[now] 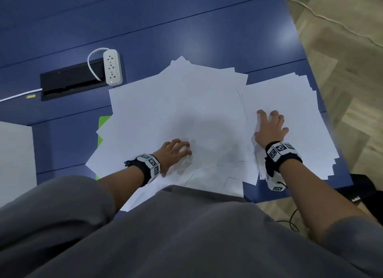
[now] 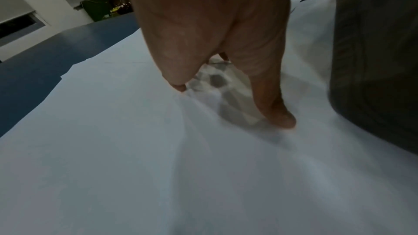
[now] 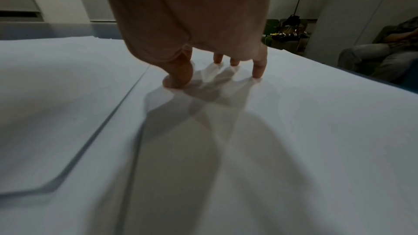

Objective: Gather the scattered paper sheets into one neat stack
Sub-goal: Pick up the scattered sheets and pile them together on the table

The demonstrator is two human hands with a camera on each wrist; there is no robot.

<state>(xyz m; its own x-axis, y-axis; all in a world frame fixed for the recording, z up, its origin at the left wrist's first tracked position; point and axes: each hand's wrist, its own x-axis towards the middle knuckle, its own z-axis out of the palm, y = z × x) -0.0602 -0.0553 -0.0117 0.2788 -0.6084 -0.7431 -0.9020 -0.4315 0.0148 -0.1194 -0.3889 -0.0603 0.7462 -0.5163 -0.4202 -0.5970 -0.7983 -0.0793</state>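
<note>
Scattered white sheets (image 1: 176, 111) fan out over the middle of the blue table (image 1: 145, 29). A looser pile of sheets (image 1: 300, 111) lies at the right, by the table's edge. My left hand (image 1: 184, 151) sits on the near part of the scattered sheets with its fingers curled. Its thumb and fingertips bunch up a top sheet (image 2: 203, 96), as the left hand (image 2: 230, 103) shows in the wrist view. My right hand (image 1: 269, 120) has its fingers spread, tips pressing down on the right pile's left part (image 3: 294, 131). Under the right hand (image 3: 214, 71) the sheet lies flat.
A white power strip (image 1: 113, 68) lies beside a black cable hatch (image 1: 70, 80) at the back left. A green sheet (image 1: 103, 122) peeks out under the papers' left side. A white panel (image 1: 14, 153) is at far left. A seated person (image 3: 384, 56) is beyond the table's right edge.
</note>
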